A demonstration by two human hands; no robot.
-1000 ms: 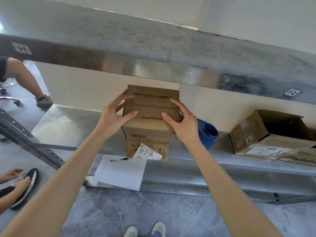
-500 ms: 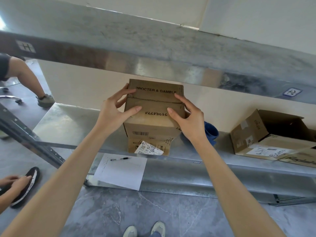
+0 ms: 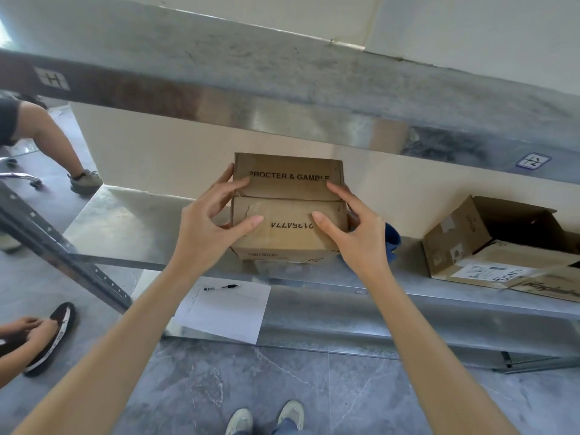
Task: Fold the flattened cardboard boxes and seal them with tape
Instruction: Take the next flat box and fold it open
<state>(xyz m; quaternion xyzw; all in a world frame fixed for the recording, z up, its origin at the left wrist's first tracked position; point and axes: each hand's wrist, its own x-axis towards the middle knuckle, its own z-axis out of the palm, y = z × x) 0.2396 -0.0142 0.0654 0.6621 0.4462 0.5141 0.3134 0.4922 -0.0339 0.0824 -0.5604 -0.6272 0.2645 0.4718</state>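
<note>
A brown cardboard box (image 3: 287, 183) printed "PROCTER & GAMBLE" stands on the lower metal shelf (image 3: 131, 227) with its two top flaps folded shut and meeting in a seam across the middle. My left hand (image 3: 204, 233) grips its left side, thumb on the near flap and forefinger on the far one. My right hand (image 3: 361, 243) grips the right side the same way. Under the box's front edge a blurred strip of more cardboard (image 3: 282, 257) shows. I see no tape on the seam.
A blue object (image 3: 394, 243) peeks out behind my right hand. An open box (image 3: 455, 237) lies on the shelf at right. Paper (image 3: 226, 312) with a pen (image 3: 221, 287) hangs over the shelf edge. The upper shelf beam (image 3: 282, 111) runs overhead. Another person's hands (image 3: 28, 328) are at left.
The box has come down and back on the shelf, hiding the labelled cardboard below it. My fingers have curled tighter on the flaps.
</note>
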